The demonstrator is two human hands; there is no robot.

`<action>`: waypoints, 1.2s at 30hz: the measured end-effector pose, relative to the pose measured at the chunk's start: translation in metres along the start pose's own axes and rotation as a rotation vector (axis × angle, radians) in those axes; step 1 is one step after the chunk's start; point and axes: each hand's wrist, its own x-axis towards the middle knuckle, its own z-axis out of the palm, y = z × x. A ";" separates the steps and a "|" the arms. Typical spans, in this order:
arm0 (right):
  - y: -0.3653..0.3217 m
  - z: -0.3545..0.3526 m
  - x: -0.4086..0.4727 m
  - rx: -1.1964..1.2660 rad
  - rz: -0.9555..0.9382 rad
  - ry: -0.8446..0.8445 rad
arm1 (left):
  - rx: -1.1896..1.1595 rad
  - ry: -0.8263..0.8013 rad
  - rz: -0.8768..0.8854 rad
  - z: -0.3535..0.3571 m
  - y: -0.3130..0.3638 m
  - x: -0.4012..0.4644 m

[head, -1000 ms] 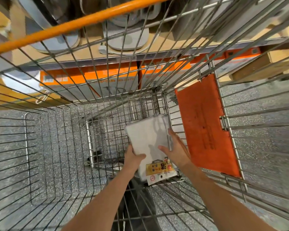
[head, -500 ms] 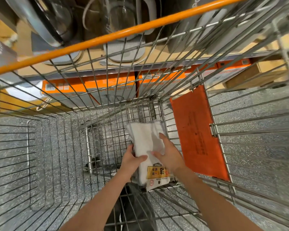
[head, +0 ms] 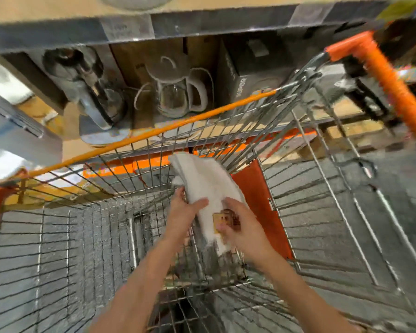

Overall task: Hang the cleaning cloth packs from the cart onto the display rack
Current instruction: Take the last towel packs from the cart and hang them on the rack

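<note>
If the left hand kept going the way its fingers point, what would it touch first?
It already holds it: the left hand grips the white cloth pack. Beyond that probably the cart's orange flap, though depth is unclear.

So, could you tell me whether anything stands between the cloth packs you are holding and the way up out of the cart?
Nothing visible does. The left hand and right hand both grip the cloth packs inside the cart, whose wire basket is open above them. The display rack is not in view, so the way beyond cannot be judged.
</note>
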 end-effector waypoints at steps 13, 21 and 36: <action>-0.090 -0.085 -0.114 -0.026 -0.142 0.372 | -0.254 -0.066 0.072 0.038 0.128 -0.101; -0.153 -0.089 -0.159 0.308 0.018 0.813 | -0.363 -0.218 0.123 0.050 0.156 -0.163; -0.197 -0.087 -0.285 0.911 -0.016 1.168 | -0.506 -0.784 0.011 0.067 0.156 -0.298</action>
